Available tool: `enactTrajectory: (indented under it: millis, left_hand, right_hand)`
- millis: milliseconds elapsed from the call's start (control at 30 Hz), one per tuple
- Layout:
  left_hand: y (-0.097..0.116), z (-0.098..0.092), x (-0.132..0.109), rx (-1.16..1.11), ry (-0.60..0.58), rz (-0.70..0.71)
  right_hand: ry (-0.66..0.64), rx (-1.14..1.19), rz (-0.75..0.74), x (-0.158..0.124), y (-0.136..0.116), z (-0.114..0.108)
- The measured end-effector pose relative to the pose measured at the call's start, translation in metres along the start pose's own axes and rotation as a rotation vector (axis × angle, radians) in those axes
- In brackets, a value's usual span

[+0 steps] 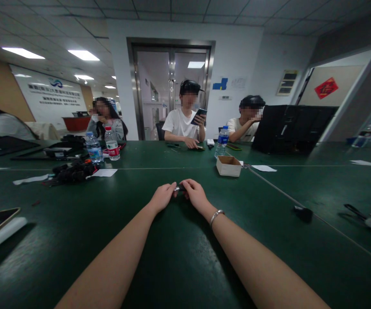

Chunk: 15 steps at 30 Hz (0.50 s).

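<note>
Green table (169,262), smooth, faintly glossy. Small dark rod (182,188) with silvery end at clock's hub, between both hands (too small to identify). Left hand (164,196): grip pinched on silvery end; right hand (196,194): grip clamped on dark end. Risk: narrow, probably slick surface could slip from fingertips if either pinch loosens; rounded shape could then roll off. Pale box (229,171), angular, topless, at two o'clock; clear plastic bottle (221,143) just beyond. Shiny metal bangle (216,216) on right wrist.
</note>
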<state>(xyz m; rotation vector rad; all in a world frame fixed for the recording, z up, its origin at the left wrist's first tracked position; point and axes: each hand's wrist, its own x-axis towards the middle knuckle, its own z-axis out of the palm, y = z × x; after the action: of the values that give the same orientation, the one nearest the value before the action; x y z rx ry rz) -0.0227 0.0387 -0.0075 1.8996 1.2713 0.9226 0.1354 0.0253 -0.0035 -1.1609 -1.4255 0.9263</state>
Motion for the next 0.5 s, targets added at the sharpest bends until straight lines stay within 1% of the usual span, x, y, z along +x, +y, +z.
enactTrajectory:
  millis: [100,233,300,500]
  left_hand:
    - [0.0008,-0.0003,-0.0005,-0.034,-0.005,0.004]
    - [0.0047,-0.0017,-0.0025,-0.002,-0.014,-0.001]
    - [0.0059,-0.0022,-0.0032,-0.02,-0.011,0.005]
    - [0.0026,-0.0012,-0.0014,-0.015,-0.004,-0.008]
  right_hand:
    - [-0.001,0.003,-0.003,-0.0004,-0.0007,-0.0002]
    - [-0.019,0.007,-0.009,0.0004,0.0011,-0.0008]
    - [-0.017,0.01,-0.012,0.0011,0.0027,-0.0009]
    - [-0.009,0.011,-0.011,0.0021,0.0041,-0.0002]
